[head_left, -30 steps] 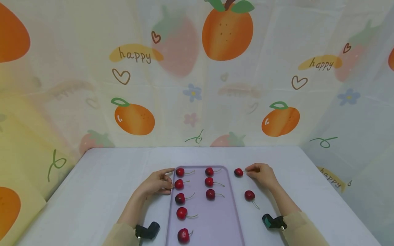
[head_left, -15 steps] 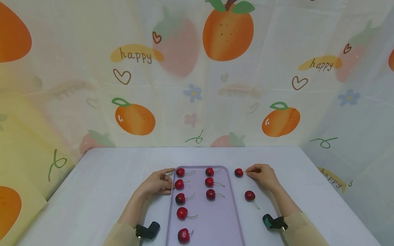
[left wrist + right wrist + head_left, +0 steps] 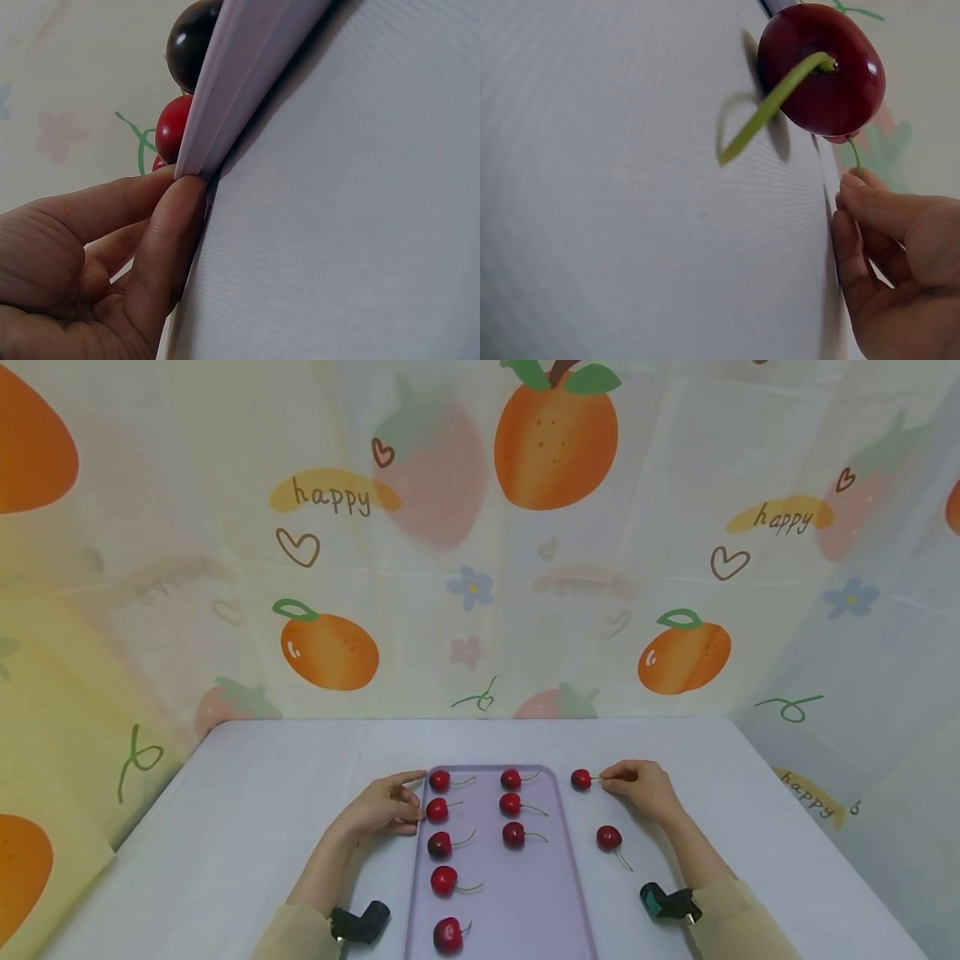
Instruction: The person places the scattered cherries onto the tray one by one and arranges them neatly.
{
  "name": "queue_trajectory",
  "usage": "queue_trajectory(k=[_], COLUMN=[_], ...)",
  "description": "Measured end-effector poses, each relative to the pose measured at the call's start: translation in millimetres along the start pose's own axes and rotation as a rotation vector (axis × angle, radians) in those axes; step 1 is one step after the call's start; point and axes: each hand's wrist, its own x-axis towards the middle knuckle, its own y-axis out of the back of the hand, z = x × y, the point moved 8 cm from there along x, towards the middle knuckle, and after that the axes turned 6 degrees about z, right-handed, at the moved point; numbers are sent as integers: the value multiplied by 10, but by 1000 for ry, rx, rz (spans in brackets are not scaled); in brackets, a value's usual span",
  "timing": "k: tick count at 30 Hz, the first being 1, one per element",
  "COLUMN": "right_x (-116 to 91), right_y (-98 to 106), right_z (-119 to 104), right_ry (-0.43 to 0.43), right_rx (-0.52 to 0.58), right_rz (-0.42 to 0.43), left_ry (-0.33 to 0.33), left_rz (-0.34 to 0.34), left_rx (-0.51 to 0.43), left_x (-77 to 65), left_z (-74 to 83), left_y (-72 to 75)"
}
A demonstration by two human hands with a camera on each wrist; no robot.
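Note:
My right hand [image 3: 637, 783] pinches the stem of a dark red cherry [image 3: 581, 779] between thumb and forefinger, right of the lilac tray [image 3: 558, 877]. Whether that cherry touches the table is hard to tell. Nearer to me lies a second loose cherry [image 3: 609, 837], large in the right wrist view with its green stem [image 3: 774, 109]. At the tray's far left corner is my left hand [image 3: 386, 806]. Its forefinger reaches straight to the corner and its thumb [image 3: 176, 214] touches the outer side wall, well apart from each other. Several cherries [image 3: 444, 881] line the tray's left side, and 3 more [image 3: 513, 834] its right.
A white-covered table [image 3: 277, 810] carries everything. Behind it hangs a fruit-printed cloth [image 3: 465, 610]. Black wrist cameras [image 3: 360, 922] sit on both forearms. The tray's near end is cut off by the view's lower edge.

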Motion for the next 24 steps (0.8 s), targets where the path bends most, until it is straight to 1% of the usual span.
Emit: queue_trajectory(k=[6, 8, 17, 24], right_x=[-12, -13, -10, -34], right_y=[-2, -5, 2, 31], right_z=[-24, -17, -31, -87], right_ry=[4, -10, -23, -43], right_rx=[4, 7, 18, 46], right_rz=[-1, 1, -4, -9], left_ry=[7, 6, -16, -10], left_rz=[6, 7, -10, 0], left_rx=[3, 6, 5, 4], left_x=[1, -1, -19, -20], left_z=[-6, -3, 23, 21], left_y=[2, 3, -7, -3])
